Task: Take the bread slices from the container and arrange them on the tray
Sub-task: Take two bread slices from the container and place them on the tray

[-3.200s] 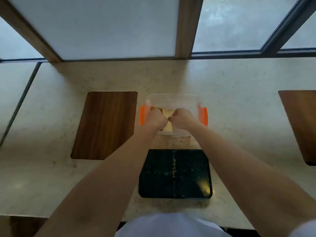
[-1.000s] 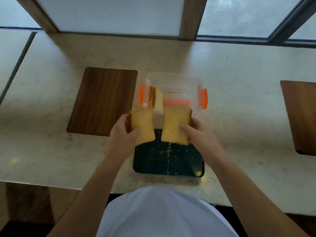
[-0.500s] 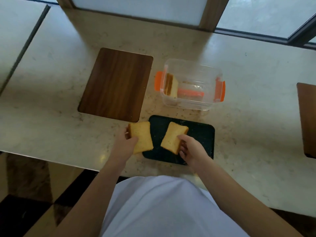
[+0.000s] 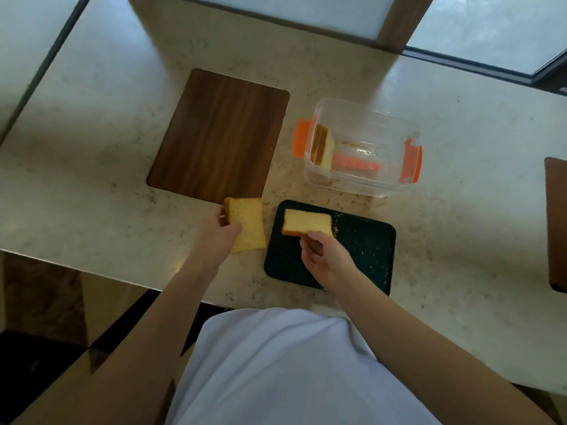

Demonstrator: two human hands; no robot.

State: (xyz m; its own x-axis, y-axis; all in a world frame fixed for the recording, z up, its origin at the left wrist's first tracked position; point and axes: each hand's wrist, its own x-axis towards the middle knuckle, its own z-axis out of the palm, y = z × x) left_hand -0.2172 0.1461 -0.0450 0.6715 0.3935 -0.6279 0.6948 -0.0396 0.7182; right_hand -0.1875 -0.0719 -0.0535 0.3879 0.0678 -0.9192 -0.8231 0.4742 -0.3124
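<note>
A dark rectangular tray (image 4: 365,240) lies near the counter's front edge. My right hand (image 4: 325,256) pinches the near edge of a yellow bread slice (image 4: 306,222) at the tray's far-left corner. My left hand (image 4: 214,240) grips a second bread slice (image 4: 250,225) above the counter, just left of the tray. Behind the tray stands a clear container (image 4: 362,148) with orange clips; more bread (image 4: 323,147) stands upright against its left wall.
A brown wooden board (image 4: 219,134) lies on the pale stone counter (image 4: 92,179) to the left of the container. Another brown board (image 4: 557,222) shows at the right edge. The counter's front edge runs just below my hands; windows are behind.
Both hands lifted slices out of the container and brought them down toward me. The right slice has turned and now sits at the tray's far-left corner; the left slice stays beside the tray.
</note>
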